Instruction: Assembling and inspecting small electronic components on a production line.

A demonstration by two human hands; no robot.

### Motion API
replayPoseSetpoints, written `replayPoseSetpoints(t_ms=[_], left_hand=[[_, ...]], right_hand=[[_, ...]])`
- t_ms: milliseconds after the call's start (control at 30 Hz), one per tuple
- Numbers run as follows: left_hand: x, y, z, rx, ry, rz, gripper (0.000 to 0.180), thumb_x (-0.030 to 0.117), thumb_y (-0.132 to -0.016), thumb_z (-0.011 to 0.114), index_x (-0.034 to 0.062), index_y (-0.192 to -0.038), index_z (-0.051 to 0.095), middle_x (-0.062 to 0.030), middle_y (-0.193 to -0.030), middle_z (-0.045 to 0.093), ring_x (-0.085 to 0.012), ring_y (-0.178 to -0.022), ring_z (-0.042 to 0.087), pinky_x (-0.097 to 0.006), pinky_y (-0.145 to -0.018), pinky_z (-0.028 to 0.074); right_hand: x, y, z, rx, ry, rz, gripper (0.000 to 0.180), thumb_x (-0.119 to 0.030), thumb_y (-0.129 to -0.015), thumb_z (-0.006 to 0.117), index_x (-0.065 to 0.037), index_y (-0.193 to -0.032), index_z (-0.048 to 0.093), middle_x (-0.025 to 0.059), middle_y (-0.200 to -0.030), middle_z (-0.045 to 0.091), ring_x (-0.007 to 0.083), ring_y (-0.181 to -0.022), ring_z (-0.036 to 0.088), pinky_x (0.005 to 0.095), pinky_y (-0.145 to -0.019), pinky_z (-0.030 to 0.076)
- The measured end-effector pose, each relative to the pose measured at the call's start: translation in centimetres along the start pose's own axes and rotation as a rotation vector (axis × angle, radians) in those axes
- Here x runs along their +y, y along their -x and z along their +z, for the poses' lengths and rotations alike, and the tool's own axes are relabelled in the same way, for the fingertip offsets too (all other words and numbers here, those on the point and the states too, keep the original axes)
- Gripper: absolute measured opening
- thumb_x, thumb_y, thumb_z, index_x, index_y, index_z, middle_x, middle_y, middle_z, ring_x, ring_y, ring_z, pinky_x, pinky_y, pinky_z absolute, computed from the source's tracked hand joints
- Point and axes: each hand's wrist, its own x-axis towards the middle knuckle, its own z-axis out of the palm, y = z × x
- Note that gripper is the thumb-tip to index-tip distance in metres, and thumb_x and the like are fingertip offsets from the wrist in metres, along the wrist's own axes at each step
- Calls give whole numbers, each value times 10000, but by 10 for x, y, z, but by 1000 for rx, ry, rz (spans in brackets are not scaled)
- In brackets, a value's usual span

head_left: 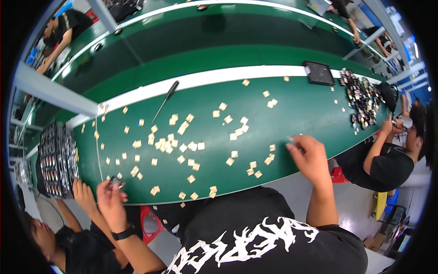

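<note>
My left hand [112, 204], with a dark band at the wrist, is at the table's near left edge. Its fingers are closed round a small dark and silvery part [117, 183] whose kind I cannot make out. My right hand [311, 159] is over the right half of the green table [283, 109], thumb and forefinger pinched together. A small pale, shiny piece [291, 139] shows at those fingertips, too small to name. Between my hands lie many small beige squares [169, 144], some overlapping. Several squares [269, 159] lie just left of my right hand.
A long screwdriver [165, 101] lies toward the back. At the left, stacked trays [58, 160] stand beside a co-worker's hand [84, 195]. A black tray [319, 73] and a heap of small dark parts [362, 98] occupy the right end, near another seated person [388, 164].
</note>
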Motion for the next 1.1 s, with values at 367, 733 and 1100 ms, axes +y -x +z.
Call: replayPoseSetpoints(t_ms=[367, 733, 1100], left_hand=[[-71, -84, -81, 317, -198, -35, 173, 104, -1031, 588, 18, -1181, 603, 0, -795, 564, -61, -552, 499, -205, -472, 401], [-87, -96, -87, 452, -471, -6, 335, 197, -1023, 617, 21, -1307, 610, -39, -905, 648, -87, -616, 513, -235, -536, 401], [66, 43, 131, -209, 180, -32, 364, 158, -1023, 632, 23, -1360, 598, -48, -1072, 685, -41, -763, 552, -195, -648, 449]], right_hand=[[235, -16, -90, 676, 602, 527, 412, -311, -888, 749, -11, -1165, 695, 227, -1030, 682, 387, -946, 670, 471, -835, 526], [287, -35, -100, 645, 539, 856, 641, -523, -846, 726, 88, -1038, 725, 319, -1105, 687, 460, -1027, 676, 510, -933, 530], [77, -38, -24, 331, -77, 33, 310, -36, -736, 846, -48, -1015, 711, 39, -950, 613, 179, -854, 580, 306, -730, 466]])
